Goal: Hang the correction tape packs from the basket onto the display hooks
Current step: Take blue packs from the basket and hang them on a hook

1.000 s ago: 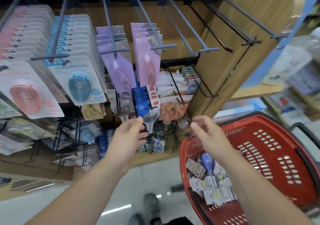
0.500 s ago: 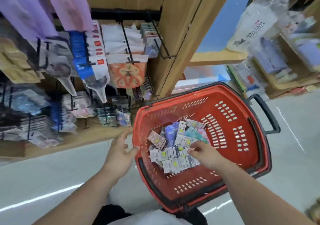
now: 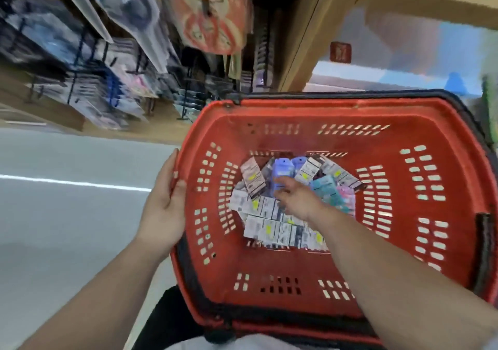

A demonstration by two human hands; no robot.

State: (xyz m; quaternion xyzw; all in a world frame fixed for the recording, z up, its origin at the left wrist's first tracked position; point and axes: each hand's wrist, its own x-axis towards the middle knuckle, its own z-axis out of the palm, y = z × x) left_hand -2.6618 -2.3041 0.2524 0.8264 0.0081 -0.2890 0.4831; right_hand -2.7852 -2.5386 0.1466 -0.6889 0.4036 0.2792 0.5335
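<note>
1. The red basket [image 3: 269, 271] fills the centre and right of the frame, with its black handle [image 3: 485, 255] lying down along the right rim.
2. The correction tape packs [image 3: 269, 231] lie in a loose heap on the basket's bottom, mostly white cards face down, with teal and pink ones to the right of the heap.
3. The right hand [image 3: 299, 198] reaches down into the basket from the lower right. Its fingers [image 3: 283, 182] are stretched out and loose, closed on nothing, and their tips are at the lower edge of a purple pack [image 3: 281, 167] at the top of the heap. The view is blurred there.
4. The left hand [image 3: 164, 209] lies flat against the outside of the basket's left rim, fingers [image 3: 172, 166] straight along it and the thumb on the rim's edge.
5. In the upper left of the frame the display rack [image 3: 107, 80] shows hanging goods, all blurred, and an orange pack [image 3: 210, 12] hangs at top centre.
6. The grey floor [image 3: 67, 215] is at the left.
</note>
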